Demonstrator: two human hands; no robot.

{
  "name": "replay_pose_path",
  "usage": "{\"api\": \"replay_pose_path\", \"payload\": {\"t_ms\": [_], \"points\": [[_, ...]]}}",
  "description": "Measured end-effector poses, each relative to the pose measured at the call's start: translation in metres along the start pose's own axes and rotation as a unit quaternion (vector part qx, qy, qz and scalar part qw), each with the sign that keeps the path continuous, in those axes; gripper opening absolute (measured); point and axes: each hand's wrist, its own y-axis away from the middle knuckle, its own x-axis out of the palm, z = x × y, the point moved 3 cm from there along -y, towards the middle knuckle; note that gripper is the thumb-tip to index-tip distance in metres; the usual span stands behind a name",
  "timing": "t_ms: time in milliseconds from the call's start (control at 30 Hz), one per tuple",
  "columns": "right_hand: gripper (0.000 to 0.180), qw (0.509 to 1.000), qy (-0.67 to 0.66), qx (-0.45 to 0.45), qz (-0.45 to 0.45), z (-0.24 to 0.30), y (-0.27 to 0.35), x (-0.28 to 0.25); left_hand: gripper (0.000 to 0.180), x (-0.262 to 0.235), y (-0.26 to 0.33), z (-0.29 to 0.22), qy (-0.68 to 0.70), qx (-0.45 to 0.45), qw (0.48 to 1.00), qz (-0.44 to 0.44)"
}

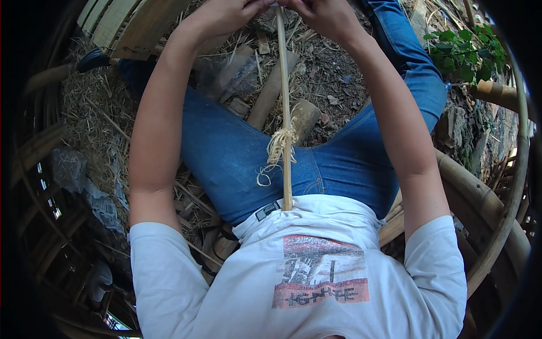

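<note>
A long pale wooden or bamboo strip (284, 107) runs from my waist up to the top edge of the head view. Its near end rests against my white shirt. At its far end my left hand (244, 10) and my right hand (317, 11) come together, fingers closed from either side. A small light, shiny sliver shows between them; what it is I cannot make out. The fingertips are partly cut off by the picture's edge. Curly, thin pale shavings (279, 146) cling to the strip above my lap.
Cut bamboo pieces (270, 93), straw and clear plastic lie on the dirt between and beside my legs. A slatted wooden panel (121, 25) stands at the far left. Leafy green plants (471, 53) and bamboo poles (477, 183) edge the right side.
</note>
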Motion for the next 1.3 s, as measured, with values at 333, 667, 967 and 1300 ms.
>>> {"api": "replay_pose_path", "payload": {"t_ms": [333, 667, 967, 1300], "points": [[0.028, 0.999, -0.016, -0.002, 0.037, 0.004, 0.0, 0.002, 0.032, 0.001, 0.001, 0.004, -0.004, -0.035, 0.999, 0.011], [0.027, 0.995, -0.049, 0.064, 0.061, 0.0, 0.009, 0.009, 0.034, 0.004, 0.002, 0.007, 0.003, -0.006, 0.998, 0.06], [0.028, 0.99, -0.052, 0.106, 0.081, 0.019, 0.02, 0.002, 0.036, 0.007, 0.013, -0.003, -0.001, -0.047, 0.996, 0.079], [0.026, 0.995, -0.047, 0.063, 0.059, 0.021, 0.032, 0.006, 0.033, 0.018, 0.024, 0.006, 0.017, 0.0, 0.998, 0.06]]}}
